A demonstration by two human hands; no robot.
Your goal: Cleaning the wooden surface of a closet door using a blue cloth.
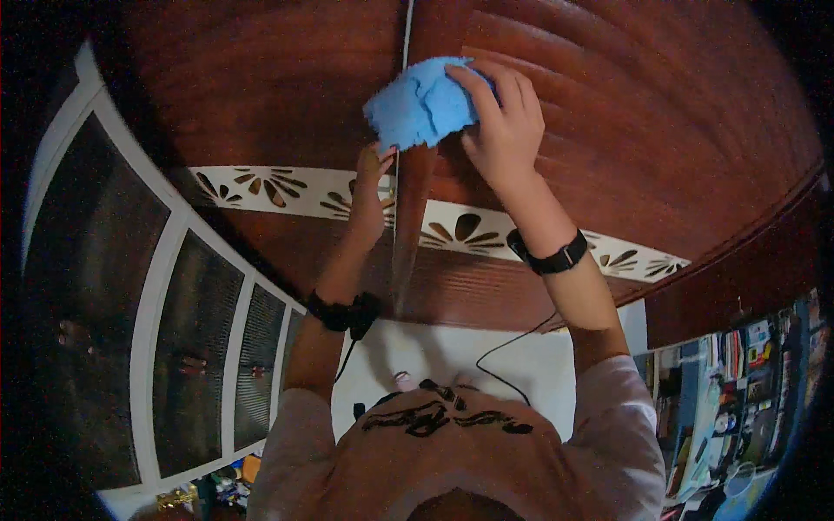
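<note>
A blue cloth (423, 104) is bunched under my right hand (508, 120), whose bent fingers grip its right side. It lies against the dark red-brown wooden cabinet door (573, 124), across the upright gap beside the left door panel (287, 98). Below the cloth, my left hand (370, 198) is raised to the edge of that left panel. Its fingertips are close to the cloth's lower corner, and whether they grip the edge is unclear. A pale decorative band (466, 228) with dark petal shapes crosses both doors.
White-framed dark panels (195, 352) stand close on the left. Shelves (743, 397) packed with books and small items are at the right. A black cable (482, 358) hangs near my right arm, over the white floor (541, 378). Black bands (554, 254) circle both wrists.
</note>
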